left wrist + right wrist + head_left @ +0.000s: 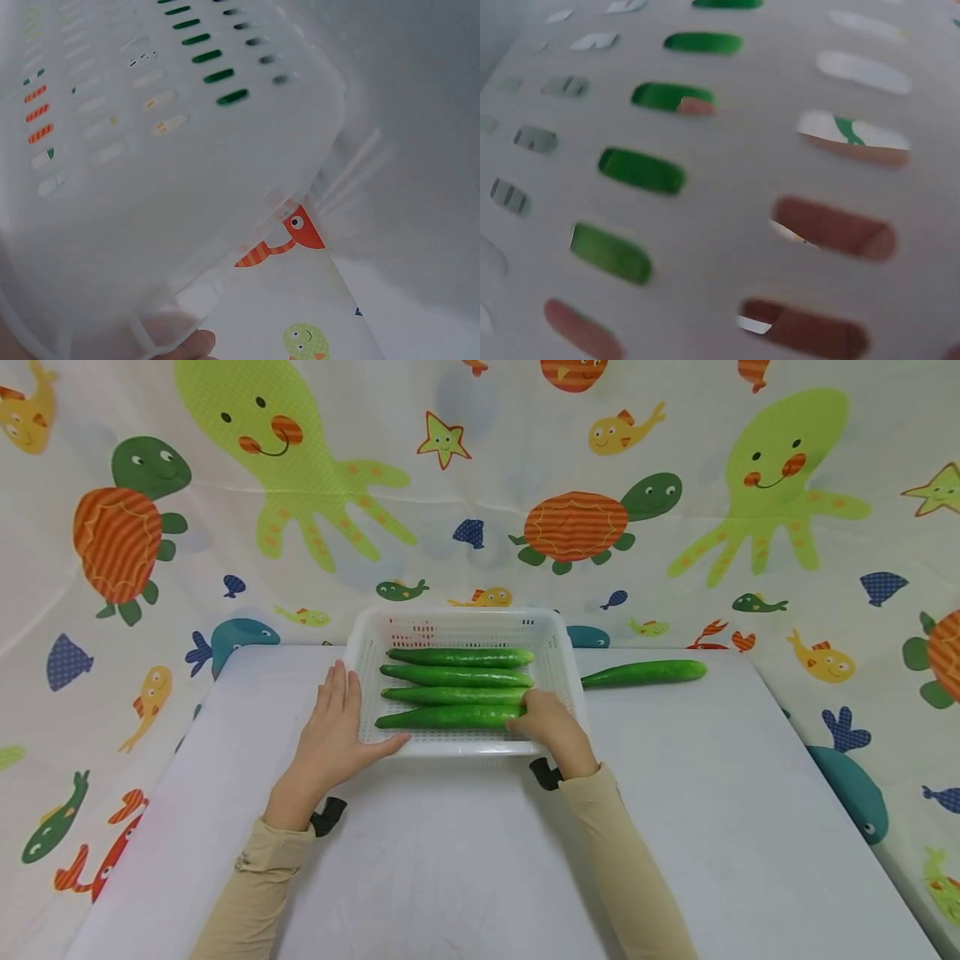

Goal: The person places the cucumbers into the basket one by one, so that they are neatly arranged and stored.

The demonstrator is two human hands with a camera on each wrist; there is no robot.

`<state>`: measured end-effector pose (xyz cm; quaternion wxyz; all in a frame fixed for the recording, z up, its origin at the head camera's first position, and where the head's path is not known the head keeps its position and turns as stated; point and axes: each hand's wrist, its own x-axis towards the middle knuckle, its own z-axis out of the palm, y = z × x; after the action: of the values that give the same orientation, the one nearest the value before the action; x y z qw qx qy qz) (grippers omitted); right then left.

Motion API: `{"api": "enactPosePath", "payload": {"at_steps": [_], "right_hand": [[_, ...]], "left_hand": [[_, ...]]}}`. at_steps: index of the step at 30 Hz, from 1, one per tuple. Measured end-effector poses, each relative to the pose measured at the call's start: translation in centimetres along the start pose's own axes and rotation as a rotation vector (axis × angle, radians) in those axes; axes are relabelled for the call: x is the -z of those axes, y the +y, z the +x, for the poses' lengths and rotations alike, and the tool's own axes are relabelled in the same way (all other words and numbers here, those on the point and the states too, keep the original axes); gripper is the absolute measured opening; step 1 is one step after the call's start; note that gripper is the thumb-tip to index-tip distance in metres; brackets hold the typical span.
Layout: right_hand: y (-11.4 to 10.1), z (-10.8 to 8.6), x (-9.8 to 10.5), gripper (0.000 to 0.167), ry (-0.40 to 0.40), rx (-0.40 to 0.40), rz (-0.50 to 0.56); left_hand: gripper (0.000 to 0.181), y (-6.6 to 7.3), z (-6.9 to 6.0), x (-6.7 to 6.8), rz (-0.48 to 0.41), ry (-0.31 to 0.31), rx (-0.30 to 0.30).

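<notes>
Several long green cucumbers (453,717) lie side by side in a white perforated plastic basket (480,749). My right hand (551,724) reaches over the basket's front right corner and grips the right end of the nearest cucumber. Through the slots in the right wrist view, parts of the fingers (836,227) and green skin (641,171) show. My left hand (332,727) rests against the basket's left side with straight fingers, the thumb spread over the front rim. In the left wrist view the basket wall (187,187) hides most of that hand; fingertips (196,343) show below.
One more cucumber (645,672) lies on the white table (480,852), right of the basket. A white curtain (480,468) printed with sea animals hangs behind the table and down both sides.
</notes>
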<state>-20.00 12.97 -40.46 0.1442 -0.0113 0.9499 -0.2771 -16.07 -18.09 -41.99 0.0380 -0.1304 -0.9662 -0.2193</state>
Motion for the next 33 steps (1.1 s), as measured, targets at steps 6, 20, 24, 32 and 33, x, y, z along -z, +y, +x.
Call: {"api": "enactPosePath", "payload": {"at_steps": [6,20,24,32,33], "right_hand": [[0.0,0.5,-0.2,0.035,0.034,-0.01,-0.03],[-0.6,-0.7,0.8,0.05,0.045,0.042,0.011],[-1.0,-1.7,2.4,0.055,-0.008,0.076,0.038],[0.3,-3.3,6.5,0.048,-0.049,0.161,0.149],[0.6,-3.3,7.1,0.046,-0.031,0.169,0.163]], "left_hand": [[0.126,0.0,0.0,0.0,-0.008,-0.003,0.004],[0.125,-0.1,0.1,0.0,0.005,-0.001,0.005],[0.126,-0.2,0.0,0.1,0.004,-0.002,0.01],[0.126,-0.1,0.0,-0.1,0.007,0.002,0.016],[0.126,-0.1,0.0,-0.1,0.008,0.001,0.014]]}}
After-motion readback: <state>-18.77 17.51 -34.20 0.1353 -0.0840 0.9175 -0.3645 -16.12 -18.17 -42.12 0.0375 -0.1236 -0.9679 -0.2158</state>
